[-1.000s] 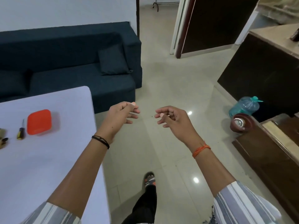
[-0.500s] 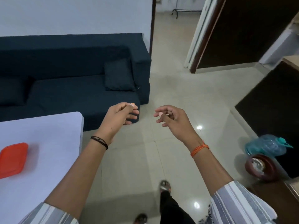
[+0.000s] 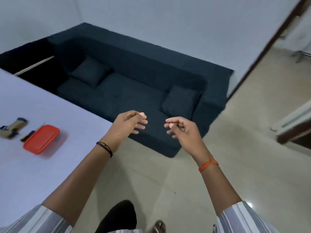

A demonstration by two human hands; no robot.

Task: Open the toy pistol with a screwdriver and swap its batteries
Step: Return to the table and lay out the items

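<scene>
A tan toy pistol [image 3: 12, 128] lies at the far left of the white table [image 3: 50, 165], blurred. Beside it rests a screwdriver [image 3: 31, 132] with a black and yellow handle, then a red lidded box [image 3: 42, 139]. My left hand [image 3: 129, 124] hovers in the air past the table's right edge, fingers loosely curled and holding nothing. My right hand [image 3: 182, 130] hangs about a hand's width to its right, also loosely curled and empty. Both hands are well away from the pistol.
A dark blue sofa [image 3: 134, 91] with two cushions stands behind the table. Beige tiled floor [image 3: 244, 148] spreads to the right, toward a doorway with a dark frame [image 3: 269, 46]. My leg and sandalled foot [image 3: 158, 226] show at the bottom.
The view has swung left and tilted, bringing the pistol and screwdriver back into sight beside the red box. Both hands keep the same loose pose in the air.
</scene>
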